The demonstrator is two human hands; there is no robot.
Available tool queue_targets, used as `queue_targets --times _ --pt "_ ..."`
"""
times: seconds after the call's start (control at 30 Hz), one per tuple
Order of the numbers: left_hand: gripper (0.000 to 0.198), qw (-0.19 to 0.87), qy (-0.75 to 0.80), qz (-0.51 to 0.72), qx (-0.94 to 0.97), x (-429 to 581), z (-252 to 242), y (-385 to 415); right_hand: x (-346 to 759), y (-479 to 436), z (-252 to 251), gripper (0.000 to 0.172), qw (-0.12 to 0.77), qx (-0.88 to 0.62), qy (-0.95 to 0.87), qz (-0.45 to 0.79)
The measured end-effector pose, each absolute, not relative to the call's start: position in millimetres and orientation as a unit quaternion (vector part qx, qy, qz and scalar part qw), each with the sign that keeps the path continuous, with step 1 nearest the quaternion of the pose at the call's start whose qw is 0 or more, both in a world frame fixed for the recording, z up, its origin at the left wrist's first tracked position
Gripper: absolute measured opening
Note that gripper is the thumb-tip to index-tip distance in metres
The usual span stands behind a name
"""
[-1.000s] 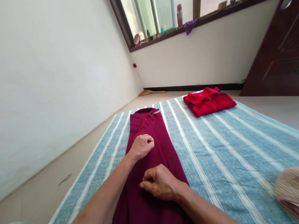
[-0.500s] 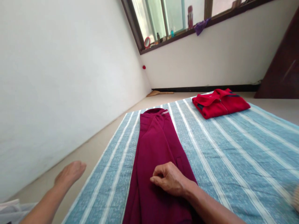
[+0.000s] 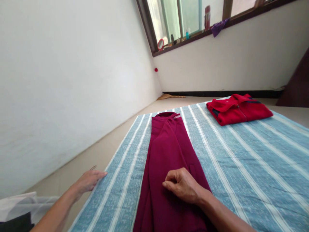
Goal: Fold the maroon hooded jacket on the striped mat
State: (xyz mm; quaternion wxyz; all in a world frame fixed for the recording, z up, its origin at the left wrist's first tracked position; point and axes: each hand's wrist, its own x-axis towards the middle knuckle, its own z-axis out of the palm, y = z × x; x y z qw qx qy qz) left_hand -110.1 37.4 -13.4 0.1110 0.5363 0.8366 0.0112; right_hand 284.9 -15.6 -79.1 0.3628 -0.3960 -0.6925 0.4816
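A long maroon garment (image 3: pixel 166 154) lies folded lengthwise on the striped sheet (image 3: pixel 217 151), with a rounded, band-like opening at its far end and a slit pocket on its right side. My right hand (image 3: pixel 183 187) rests over its near part, fingers curled in and thumb alongside. No cloth is visibly bunched or lifted in it. At the left edge of the sheet is my left hand (image 3: pixel 89 180), palm down, fingers stretched forward with their tips at the sheet's edge. It holds nothing that I can see. The near end of the garment runs out of view.
A folded red zip jacket (image 3: pixel 238 109) lies at the far right of the sheet. White wall (image 3: pixel 72 64) and a strip of floor (image 3: pixel 106 141) border the left side. A thin loop (image 3: pixel 93 168) shows beyond my left hand. Pale cloth (image 3: pixel 16 206) sits at lower left.
My left hand has moved right to the sheet's edge, and its fingers have straightened from a curled shape. My right hand stays on the maroon garment. The whole view has shifted slightly.
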Motion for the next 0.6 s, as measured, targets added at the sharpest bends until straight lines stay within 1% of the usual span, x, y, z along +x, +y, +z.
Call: queue_targets --times 0.1,0.27,0.37,0.47,0.6 --pt "0.018 0.114 0.814 0.043 0.568 -98.3 -4.2 46.2 285.2 -15.4 -79.2 0.018 0.364 -0.396 -0.694 0.480" --pt "0.035 0.094 0.741 0.106 0.656 -39.0 4.0 65.7 286.1 -15.8 -77.4 0.018 0.361 -0.393 -0.693 0.484" --pt "0.030 0.108 0.644 0.127 0.747 25.7 9.8 70.3 286.1 -16.5 -76.8 0.017 0.356 -0.396 -0.693 0.486" --pt "0.025 0.110 0.554 0.109 0.818 93.3 12.3 73.0 285.9 -16.4 -76.6 0.017 0.354 -0.399 -0.689 0.490" --pt "0.020 0.067 0.487 0.027 0.871 161.9 3.0 82.0 286.5 -15.3 -75.1 0.017 0.356 -0.396 -0.690 0.490"
